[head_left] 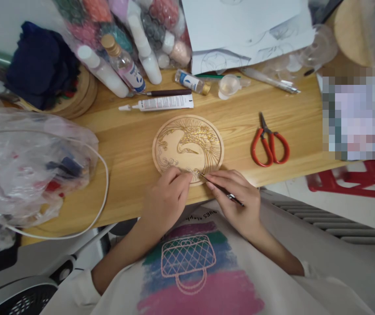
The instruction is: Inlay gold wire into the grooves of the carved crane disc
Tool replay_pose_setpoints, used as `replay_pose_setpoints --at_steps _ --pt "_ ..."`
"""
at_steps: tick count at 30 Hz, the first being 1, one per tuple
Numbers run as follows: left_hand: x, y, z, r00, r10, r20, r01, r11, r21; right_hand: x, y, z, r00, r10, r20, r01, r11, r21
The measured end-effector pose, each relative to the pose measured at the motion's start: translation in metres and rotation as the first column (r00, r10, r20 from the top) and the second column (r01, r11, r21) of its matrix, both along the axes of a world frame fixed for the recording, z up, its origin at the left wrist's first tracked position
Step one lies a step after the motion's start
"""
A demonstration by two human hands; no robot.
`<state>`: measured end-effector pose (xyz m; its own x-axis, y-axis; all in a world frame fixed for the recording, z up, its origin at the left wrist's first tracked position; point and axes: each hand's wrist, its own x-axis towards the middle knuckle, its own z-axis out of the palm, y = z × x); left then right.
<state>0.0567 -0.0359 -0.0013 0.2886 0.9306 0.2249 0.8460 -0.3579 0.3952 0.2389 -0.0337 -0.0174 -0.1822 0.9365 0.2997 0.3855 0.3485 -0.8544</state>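
Observation:
A round wooden disc (174, 153) lies on the table, bearing a gold crane design with fine wire-like lines. My right hand (238, 192) pinches a thin dark tool (223, 190), its tip at the disc's lower edge. Beside it, my left hand (171, 197) rests on the lower rim with fingers pressed together; whatever they hold is too small to make out. Red-handled scissors (272, 146) lie to the right of the disc. Above the disc are a white tube (166, 103) and a dark-handled tool (170, 92).
Bottles (126, 65), bagged beads and paper sheets (246, 26) line the table's back. A plastic bag (26, 166) and white cable (104, 192) occupy the left. A small clear cup (229, 85) stands behind the disc. A red stool (354, 186) is beyond the table edge.

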Motion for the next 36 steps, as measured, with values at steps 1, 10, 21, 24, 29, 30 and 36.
replay_pose_setpoints --at_steps 1,10,21,24,29,30,36 --pt "0.000 0.000 0.000 1.000 -0.002 0.002 0.002 1.000 -0.007 0.000 0.000 0.000 1.000 0.001 0.002 -0.001 1.000 0.004" --pt "-0.010 0.002 0.002 0.996 -0.086 -0.019 0.085 0.995 -0.059 0.007 0.005 0.005 0.984 0.074 0.162 -0.093 0.990 0.107" --pt "-0.019 0.011 0.005 0.969 -0.214 -0.126 0.206 0.976 -0.073 0.021 0.024 0.014 0.921 0.228 0.316 -0.316 0.912 0.263" --pt "-0.016 0.011 0.005 0.974 -0.199 -0.111 0.199 0.980 -0.008 0.022 0.026 0.014 0.950 0.242 0.196 -0.278 0.943 0.185" --pt "-0.014 0.011 0.007 0.965 -0.198 -0.172 0.217 0.971 0.100 0.020 0.028 0.012 0.971 0.236 0.031 -0.237 0.971 0.041" --pt "-0.014 0.011 0.007 0.963 -0.197 -0.184 0.218 0.971 0.102 0.019 0.028 0.012 0.974 0.227 0.010 -0.227 0.974 0.021" --pt "-0.015 0.011 0.006 0.970 -0.185 -0.159 0.185 0.983 -0.012 0.017 0.026 0.012 0.984 0.169 -0.046 -0.172 0.984 -0.054"
